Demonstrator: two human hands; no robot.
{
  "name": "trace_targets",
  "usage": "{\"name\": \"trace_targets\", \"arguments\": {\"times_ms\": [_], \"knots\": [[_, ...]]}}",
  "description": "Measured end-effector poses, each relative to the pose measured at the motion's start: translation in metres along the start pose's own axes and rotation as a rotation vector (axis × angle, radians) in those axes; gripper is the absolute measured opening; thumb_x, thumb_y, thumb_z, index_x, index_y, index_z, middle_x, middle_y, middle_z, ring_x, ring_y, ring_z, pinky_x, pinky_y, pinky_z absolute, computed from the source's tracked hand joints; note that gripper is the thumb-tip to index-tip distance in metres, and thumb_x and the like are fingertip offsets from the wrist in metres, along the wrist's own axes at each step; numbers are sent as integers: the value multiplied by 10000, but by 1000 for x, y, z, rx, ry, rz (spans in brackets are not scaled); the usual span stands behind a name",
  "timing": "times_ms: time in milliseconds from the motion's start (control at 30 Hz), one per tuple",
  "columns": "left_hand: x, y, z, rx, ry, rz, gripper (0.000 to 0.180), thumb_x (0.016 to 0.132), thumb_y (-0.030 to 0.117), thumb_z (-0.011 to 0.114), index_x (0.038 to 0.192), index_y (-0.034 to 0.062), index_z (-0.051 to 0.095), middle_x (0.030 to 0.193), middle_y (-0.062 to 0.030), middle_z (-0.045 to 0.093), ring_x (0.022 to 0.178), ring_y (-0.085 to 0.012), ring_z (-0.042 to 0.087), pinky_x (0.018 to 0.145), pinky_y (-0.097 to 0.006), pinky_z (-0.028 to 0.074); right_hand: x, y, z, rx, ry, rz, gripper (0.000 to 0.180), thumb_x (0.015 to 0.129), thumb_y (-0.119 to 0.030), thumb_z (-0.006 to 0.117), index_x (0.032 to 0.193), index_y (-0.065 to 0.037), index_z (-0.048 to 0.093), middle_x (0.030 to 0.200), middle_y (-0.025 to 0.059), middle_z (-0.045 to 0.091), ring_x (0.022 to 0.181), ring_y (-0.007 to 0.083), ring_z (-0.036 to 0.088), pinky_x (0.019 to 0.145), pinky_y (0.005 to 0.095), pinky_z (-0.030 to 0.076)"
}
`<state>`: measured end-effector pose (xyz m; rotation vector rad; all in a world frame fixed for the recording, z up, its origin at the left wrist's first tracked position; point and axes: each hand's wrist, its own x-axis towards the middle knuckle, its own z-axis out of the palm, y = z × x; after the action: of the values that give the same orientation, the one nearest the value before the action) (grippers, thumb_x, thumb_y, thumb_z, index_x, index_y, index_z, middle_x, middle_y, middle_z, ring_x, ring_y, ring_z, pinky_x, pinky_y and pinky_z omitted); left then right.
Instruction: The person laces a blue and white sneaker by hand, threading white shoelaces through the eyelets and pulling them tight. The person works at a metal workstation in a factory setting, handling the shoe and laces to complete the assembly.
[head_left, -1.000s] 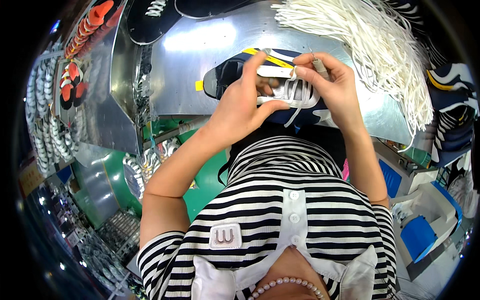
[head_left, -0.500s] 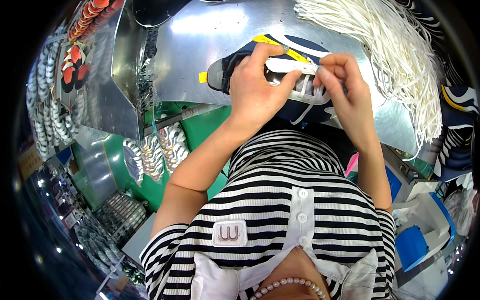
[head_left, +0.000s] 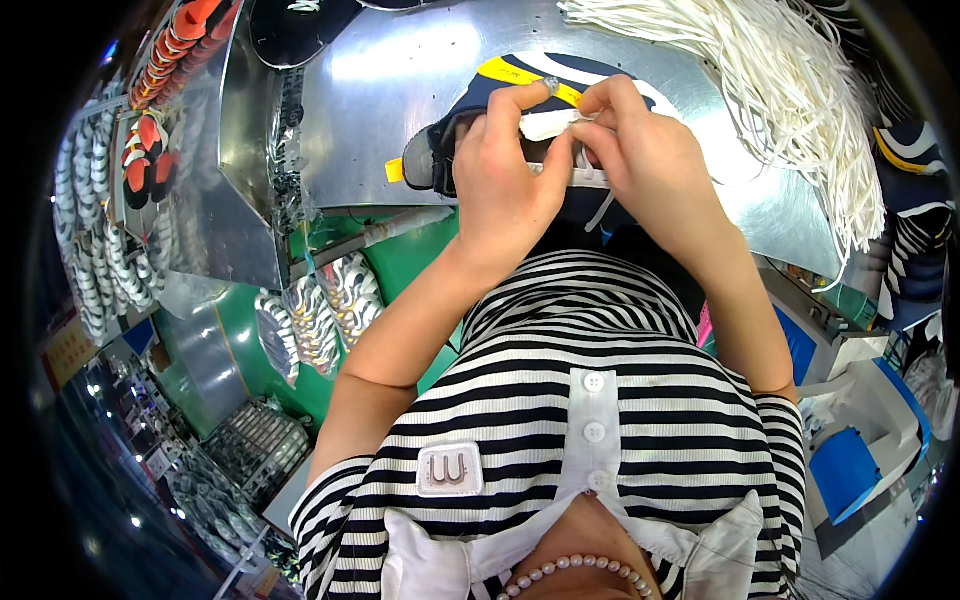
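Note:
A navy shoe [head_left: 565,72] with white and yellow stripes lies on its side on a metal table, its grey heel lining to the left. My left hand [head_left: 500,185] grips the shoe at its opening, thumb and forefinger around the white eyelet strip [head_left: 545,124]. At the strip's right end, my right hand [head_left: 655,165] has thumb and forefinger pinched on the white shoelace, which is mostly hidden by the fingers. One loose lace end [head_left: 600,212] hangs over the near side of the shoe. Both hands cover much of the lacing.
A large bundle of white laces [head_left: 775,95] spreads over the right of the table [head_left: 380,130]. Dark shoe parts [head_left: 915,205] are stacked at far right. A black piece [head_left: 290,30] lies at the back left. Shoe parts [head_left: 312,325] hang below the table edge.
My right hand has moved left along the shoe, closer to my left hand, and now covers the laced front. My left hand still grips the eyelet strip.

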<state>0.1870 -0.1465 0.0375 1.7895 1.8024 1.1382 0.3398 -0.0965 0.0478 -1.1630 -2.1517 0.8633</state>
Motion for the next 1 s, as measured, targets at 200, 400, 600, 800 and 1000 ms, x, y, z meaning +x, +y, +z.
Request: {"name": "trace_targets", "arguments": {"times_ms": [200, 400, 600, 800, 1000], "knots": [[0, -4, 1, 12, 39, -26, 419, 811, 55, 770, 1156, -17, 542, 947, -135, 699, 834, -140, 678, 719, -272, 537, -21, 0, -22, 32, 6, -10, 139, 923, -140, 624, 1005, -44, 567, 751, 127, 684, 671, 307, 669, 594, 389, 502], [1, -4, 2, 14, 51, -14, 414, 809, 50, 768, 1150, -22, 545, 919, -130, 703, 820, -141, 679, 719, -271, 538, -23, -1, -24, 106, 21, 59, 129, 920, -126, 624, 986, -28, 572, 751, 136, 683, 689, 301, 676, 608, 382, 506], [1, -5, 0, -24, 9, -39, 418, 820, 44, 755, 1166, -26, 531, 936, -139, 701, 833, -146, 681, 734, -268, 538, -14, 6, -18, 159, -3, 62, 137, 915, -111, 619, 968, 2, 562, 721, 133, 673, 664, 302, 667, 601, 379, 503], [-6, -1, -4, -114, -71, -9, 406, 838, 27, 721, 1187, -23, 521, 1027, -148, 675, 900, -154, 671, 760, -264, 532, -2, -1, -18, 245, -106, 127, 151, 909, -100, 617, 956, 13, 529, 683, 135, 650, 628, 303, 647, 582, 377, 490], [-6, 2, -3, -155, -177, -157, 423, 853, -32, 674, 1237, -26, 497, 1074, -141, 660, 989, -147, 641, 831, -271, 521, 2, 3, -11, 190, -128, 136, 155, 928, -122, 608, 964, 7, 531, 667, 113, 635, 595, 271, 625, 569, 364, 478]]}}
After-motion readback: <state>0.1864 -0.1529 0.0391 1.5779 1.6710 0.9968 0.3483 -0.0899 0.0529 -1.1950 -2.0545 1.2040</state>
